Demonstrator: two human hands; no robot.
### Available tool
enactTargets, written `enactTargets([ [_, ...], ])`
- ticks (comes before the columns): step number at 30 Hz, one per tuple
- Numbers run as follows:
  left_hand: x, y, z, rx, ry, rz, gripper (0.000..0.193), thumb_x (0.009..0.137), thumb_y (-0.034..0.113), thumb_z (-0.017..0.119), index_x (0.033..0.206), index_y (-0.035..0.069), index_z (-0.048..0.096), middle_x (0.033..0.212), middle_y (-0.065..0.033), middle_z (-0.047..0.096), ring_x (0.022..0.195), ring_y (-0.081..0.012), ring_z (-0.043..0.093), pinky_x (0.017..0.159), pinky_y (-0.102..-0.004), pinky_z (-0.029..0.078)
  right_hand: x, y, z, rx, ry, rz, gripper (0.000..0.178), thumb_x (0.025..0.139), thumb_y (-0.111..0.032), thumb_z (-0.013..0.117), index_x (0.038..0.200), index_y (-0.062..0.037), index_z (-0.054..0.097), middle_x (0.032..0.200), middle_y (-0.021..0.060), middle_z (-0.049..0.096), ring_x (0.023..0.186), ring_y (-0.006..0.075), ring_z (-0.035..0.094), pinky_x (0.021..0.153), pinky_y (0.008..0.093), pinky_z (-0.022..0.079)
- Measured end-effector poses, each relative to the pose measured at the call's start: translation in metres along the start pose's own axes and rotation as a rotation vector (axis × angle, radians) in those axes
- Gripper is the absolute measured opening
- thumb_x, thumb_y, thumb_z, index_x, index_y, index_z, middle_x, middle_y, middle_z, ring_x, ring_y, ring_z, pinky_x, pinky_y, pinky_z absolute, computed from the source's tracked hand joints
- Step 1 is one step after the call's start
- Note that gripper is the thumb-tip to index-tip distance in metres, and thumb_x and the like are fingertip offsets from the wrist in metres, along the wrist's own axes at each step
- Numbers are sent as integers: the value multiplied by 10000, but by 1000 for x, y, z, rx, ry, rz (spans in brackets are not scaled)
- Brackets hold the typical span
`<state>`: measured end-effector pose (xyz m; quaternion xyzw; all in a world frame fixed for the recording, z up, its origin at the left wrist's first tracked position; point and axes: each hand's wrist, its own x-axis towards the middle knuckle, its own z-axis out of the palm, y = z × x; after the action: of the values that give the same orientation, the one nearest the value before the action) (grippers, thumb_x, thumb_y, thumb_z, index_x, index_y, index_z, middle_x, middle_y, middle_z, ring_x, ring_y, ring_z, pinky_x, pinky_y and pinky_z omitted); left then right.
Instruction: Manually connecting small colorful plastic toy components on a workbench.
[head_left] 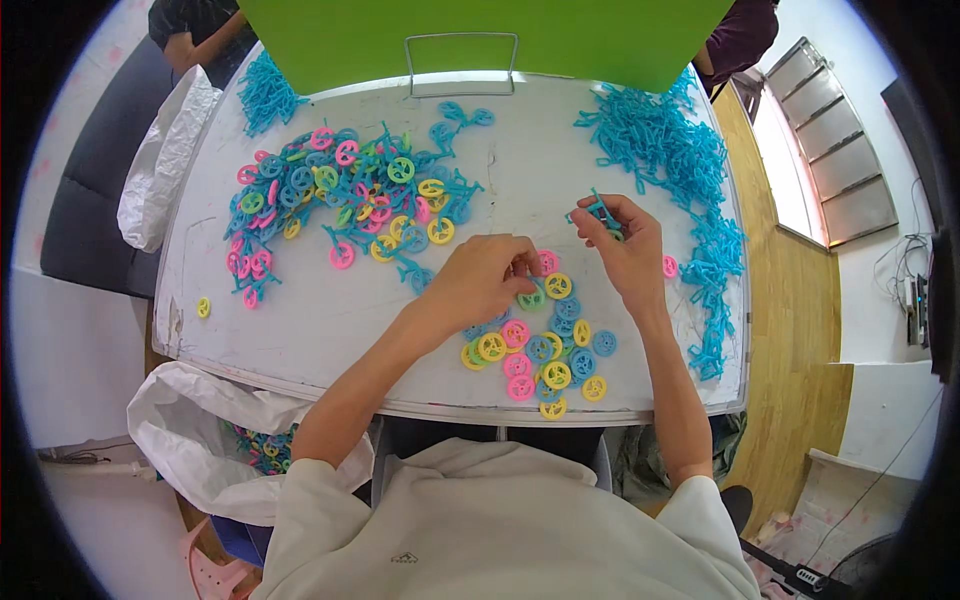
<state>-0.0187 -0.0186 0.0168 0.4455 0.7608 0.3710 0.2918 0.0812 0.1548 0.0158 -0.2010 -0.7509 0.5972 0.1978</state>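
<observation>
My left hand (485, 275) is closed in a pinch over the near middle of the table, its fingertips at the edge of a green plastic wheel (531, 298). Loose pink, yellow and blue wheels lie below and beside it, among them a yellow wheel (558, 286) and a pink wheel (516, 333). To the right, my right hand (630, 250) is raised a little, with thumb and fingers shut on a blue plastic piece (598, 210). The fingers partly cover that piece, and a bit of green shows beneath them.
Blue pieces with colored wheels form a large heap (370, 190) at left. Loose blue pieces (660, 140) run down the right side. A green panel (490, 40) stands at the back. An open white sack (190, 430) hangs by the near left edge. Other people's arms show behind.
</observation>
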Motion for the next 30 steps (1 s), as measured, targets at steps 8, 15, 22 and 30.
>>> enactTargets([
  [8,-3,-10,13,149,116,313,291,671,54,761,943,53,657,799,-98,559,703,-250,592,640,-338,474,2,3,1,33,-22,-14,206,867,-117,661,1030,7,644,873,54,666,767,89,605,671,226,492],
  [15,5,6,-4,-335,218,-58,187,809,72,680,981,15,634,858,-61,631,720,-142,624,621,-300,512,-1,2,-1,32,-82,39,145,874,-91,648,961,23,628,841,56,667,725,98,620,674,225,500],
  [22,5,1,-4,-642,328,-46,193,888,139,639,978,-31,626,921,-70,628,803,-142,646,715,-264,580,-10,-6,12,5,-112,33,166,849,-129,682,921,19,660,782,61,677,691,78,613,606,207,470],
  [30,4,6,-2,-713,300,-50,189,895,116,625,993,-46,625,1000,-101,641,874,-180,663,746,-299,593,-11,-3,17,75,-89,62,187,846,-149,699,913,22,665,765,55,674,663,63,604,571,193,458],
])
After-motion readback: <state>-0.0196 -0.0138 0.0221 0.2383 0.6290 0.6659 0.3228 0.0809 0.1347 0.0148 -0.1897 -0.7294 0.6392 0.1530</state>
